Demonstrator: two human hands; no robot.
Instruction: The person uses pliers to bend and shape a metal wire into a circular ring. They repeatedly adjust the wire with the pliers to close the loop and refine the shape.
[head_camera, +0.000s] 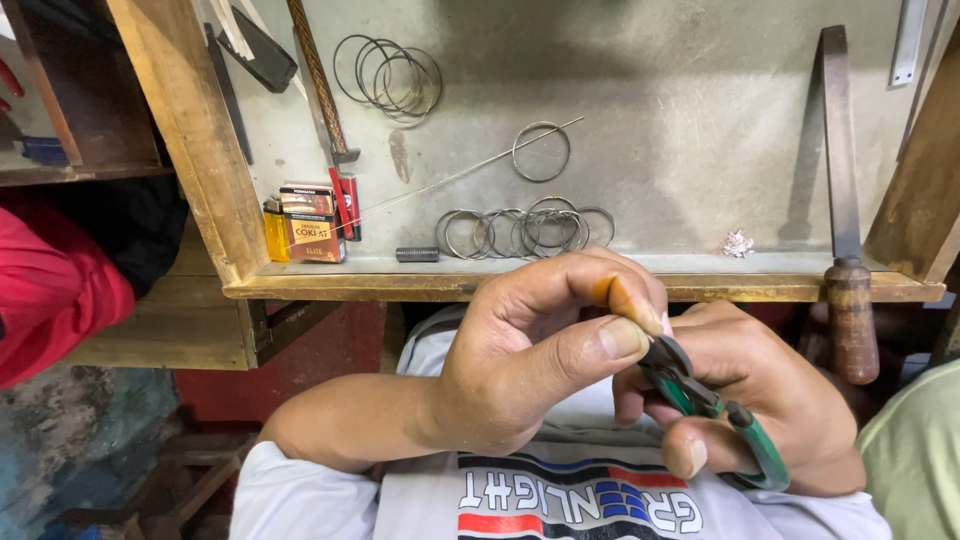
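Pliers with green plastic-sleeved handles sit nearest, gripped in the right hand, whose fingers are curled shut around the handles. Their long axis runs diagonally, dark metal nose pointing up-left toward the left hand, handles trailing down-right. That left hand has its thumb and forefinger pinched together at the nose; whatever they pinch is too small or hidden to make out. Both hands hover over a white printed shirt, just near of a worn wooden bench edge.

Farther, on the scuffed grey bench top, lies a row of thin overlapping metal wire rings, a small dark threaded cylinder to its left, and a single ring beyond. A long flat file with a brown wooden handle lies at right, pointing far.
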